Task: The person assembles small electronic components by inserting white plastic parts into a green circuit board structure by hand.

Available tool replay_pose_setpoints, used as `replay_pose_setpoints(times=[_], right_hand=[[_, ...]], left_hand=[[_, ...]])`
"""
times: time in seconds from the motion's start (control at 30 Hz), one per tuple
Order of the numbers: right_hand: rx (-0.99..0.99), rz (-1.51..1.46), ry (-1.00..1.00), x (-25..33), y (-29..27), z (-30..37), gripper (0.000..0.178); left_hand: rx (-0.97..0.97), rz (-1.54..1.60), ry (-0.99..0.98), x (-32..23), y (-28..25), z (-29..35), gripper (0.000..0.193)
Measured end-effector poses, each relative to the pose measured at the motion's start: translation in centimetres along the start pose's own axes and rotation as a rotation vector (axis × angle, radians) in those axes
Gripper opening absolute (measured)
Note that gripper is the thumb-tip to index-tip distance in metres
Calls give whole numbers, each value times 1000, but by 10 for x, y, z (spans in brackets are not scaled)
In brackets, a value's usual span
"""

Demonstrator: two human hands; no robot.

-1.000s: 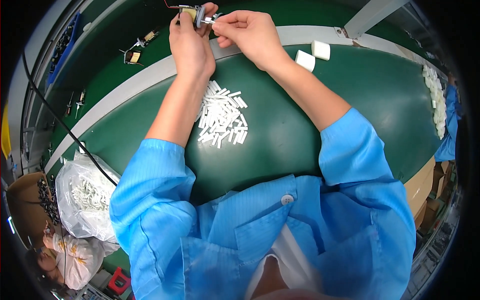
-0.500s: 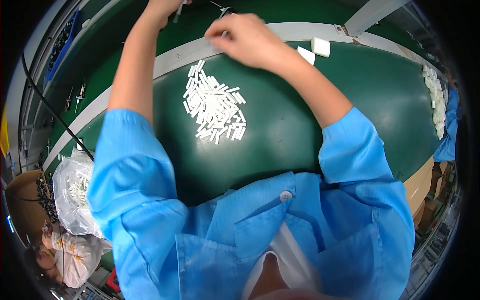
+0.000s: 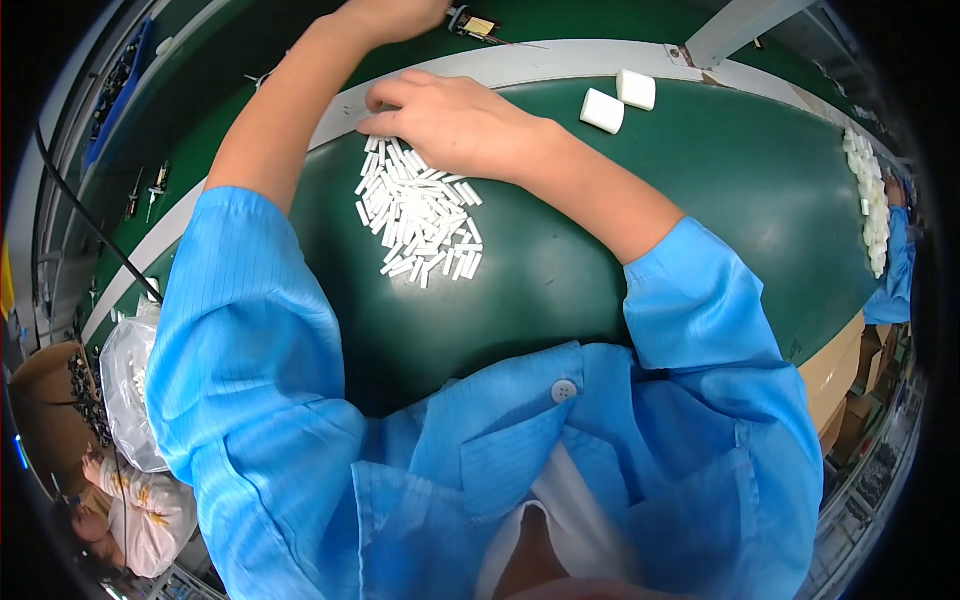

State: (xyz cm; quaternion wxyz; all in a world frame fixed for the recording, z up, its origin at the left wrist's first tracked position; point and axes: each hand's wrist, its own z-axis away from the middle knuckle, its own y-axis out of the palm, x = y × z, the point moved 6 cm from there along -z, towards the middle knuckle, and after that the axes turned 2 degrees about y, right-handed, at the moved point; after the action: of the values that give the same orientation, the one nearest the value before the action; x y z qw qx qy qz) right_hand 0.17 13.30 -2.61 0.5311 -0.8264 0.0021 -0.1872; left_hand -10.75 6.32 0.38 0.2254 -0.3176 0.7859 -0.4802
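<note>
My left hand [image 3: 400, 14] reaches to the far edge of the view, where its fingers are partly cut off, so their grip cannot be told. Just right of it lies a small dark part with a yellow face and thin leads [image 3: 475, 25]. My right hand [image 3: 450, 122] is low over the top end of a pile of short white tubes [image 3: 415, 215]. Its thumb and forefinger point left with a gap between them, beside the pale rail [image 3: 510, 70]. Nothing shows in that gap. The palm hides some of the uppermost tubes.
Two white blocks [image 3: 602, 110] sit by the rail on the green tabletop [image 3: 560, 260]. A row of whitish pieces [image 3: 868, 205] lines the right edge. Left are a clear plastic bag [image 3: 125, 390], a black cable [image 3: 85, 215] and a cardboard box [image 3: 45, 400]. Another person [image 3: 150, 520] is at lower left.
My right hand has come down and left from beyond the rail to the tube pile. My left hand has shifted right, and the dark part now shows more of its yellow face.
</note>
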Motion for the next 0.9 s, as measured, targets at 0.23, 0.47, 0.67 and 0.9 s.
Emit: replay_pose_setpoints(times=[0.23, 0.47, 0.67, 0.9], right_hand=[[44, 173, -44, 8, 1, 2, 23], [202, 211, 56, 15, -11, 3, 10], [128, -391, 370, -29, -23, -4, 20], [-42, -991, 762, -71, 6, 3, 23]], left_hand=[[29, -49, -57, -36, 18, 8, 30], [-116, 15, -373, -29, -17, 16, 21], [-776, 1704, -843, 7, -4, 81, 14], [-1061, 2161, -735, 17, 19, 109, 22]])
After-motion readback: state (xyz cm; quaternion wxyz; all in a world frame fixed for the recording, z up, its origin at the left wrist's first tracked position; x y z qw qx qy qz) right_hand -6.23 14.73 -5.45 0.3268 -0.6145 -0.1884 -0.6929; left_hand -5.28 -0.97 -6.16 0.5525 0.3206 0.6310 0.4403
